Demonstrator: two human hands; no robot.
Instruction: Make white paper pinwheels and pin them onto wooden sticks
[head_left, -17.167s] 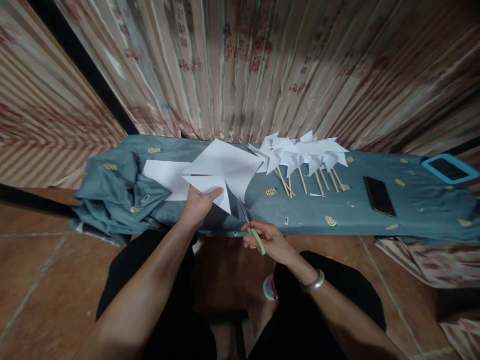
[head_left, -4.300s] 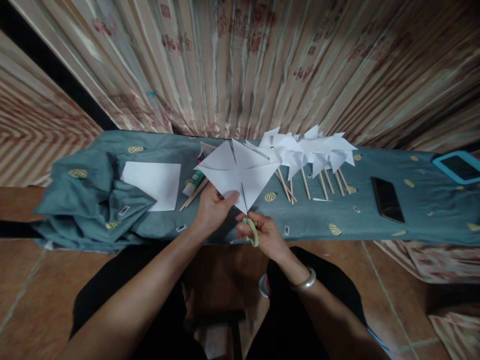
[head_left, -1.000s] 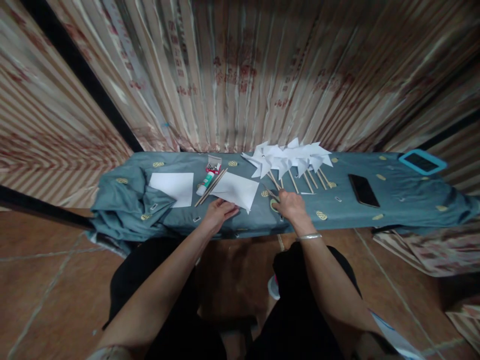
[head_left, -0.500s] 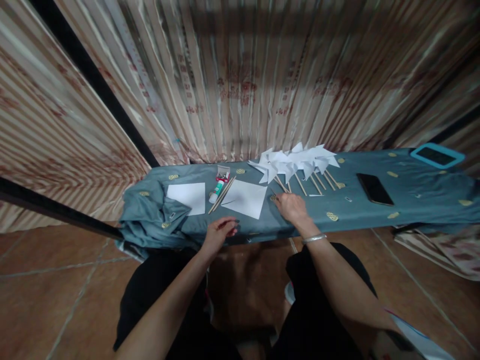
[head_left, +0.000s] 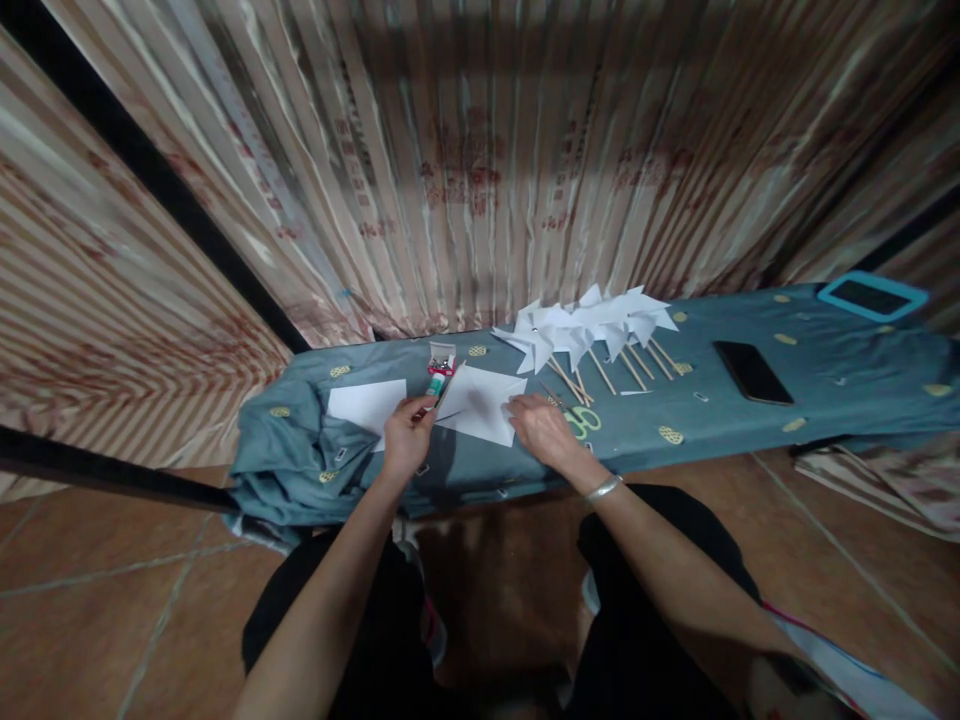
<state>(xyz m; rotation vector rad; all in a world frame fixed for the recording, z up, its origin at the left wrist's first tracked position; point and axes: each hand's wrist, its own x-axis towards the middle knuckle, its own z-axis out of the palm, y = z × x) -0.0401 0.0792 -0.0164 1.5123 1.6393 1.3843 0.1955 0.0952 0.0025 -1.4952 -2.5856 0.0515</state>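
Observation:
My left hand [head_left: 407, 438] is closed at the lower ends of a green-and-white glue stick [head_left: 435, 384] and thin wooden sticks [head_left: 454, 380]. Its fingers hide what exactly they grip. A white paper square [head_left: 484, 400] with a slit in it lies between my hands. My right hand [head_left: 541, 428] rests at the paper's right edge, palm down with fingers extended. Just right of that hand lie scissors with green handles [head_left: 582, 422]. Behind the glue stick stands an open small red-and-white box [head_left: 442, 359] with tiny metal pieces inside.
Several white paper pinwheels [head_left: 592, 325] on sticks lie in a row at the back. A second paper sheet [head_left: 367, 408] is on the left. A black phone [head_left: 752, 372] and a blue-framed tablet [head_left: 872, 296] lie to the right on the grey-green cloth [head_left: 720, 430].
My left hand has moved forward and left to the glue stick and sticks. My right hand has shifted left to the paper's edge, leaving the green-handled scissors in view.

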